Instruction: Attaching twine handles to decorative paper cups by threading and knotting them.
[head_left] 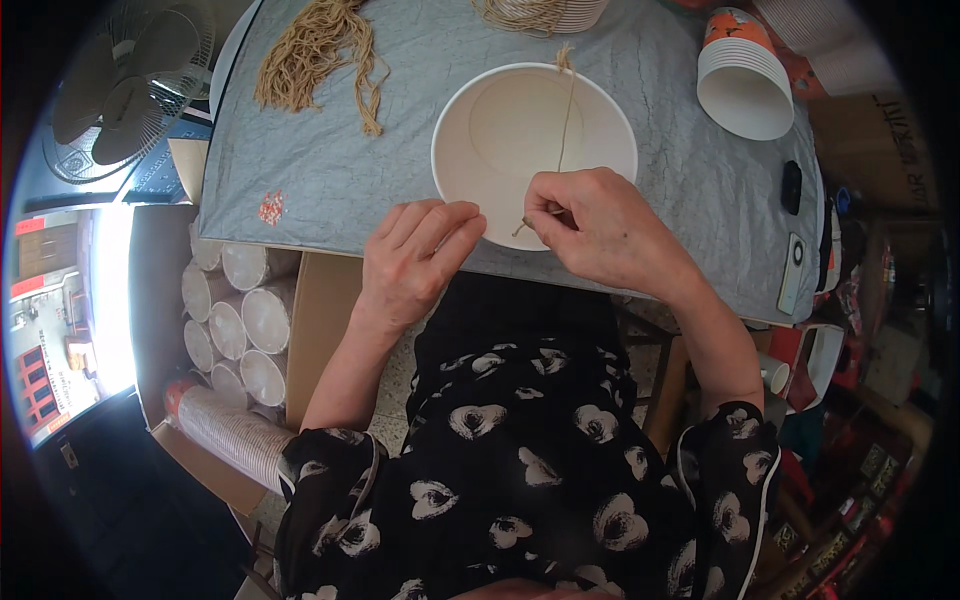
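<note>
A white paper bucket (484, 88) stands at the table's near edge with its wide mouth up. Thin tan twine (567, 125) runs from a frayed knot at the far rim across the opening to my right hand (605, 230). Over the near right rim, my right thumb and fingers pinch this twine, and a short end sticks out to the left. My left hand (410, 262) is at the near left rim with fingertips pressed together; whatever they may hold is too small to make out.
A grey cloth (330, 190) covers the table. A loose twine bundle (310, 60) lies far left, near small orange-white bits (271, 208). Nested buckets (745, 90) lie far right, near a black object (791, 187). Left below, a carton (318, 320) holds stacked paper containers (245, 322).
</note>
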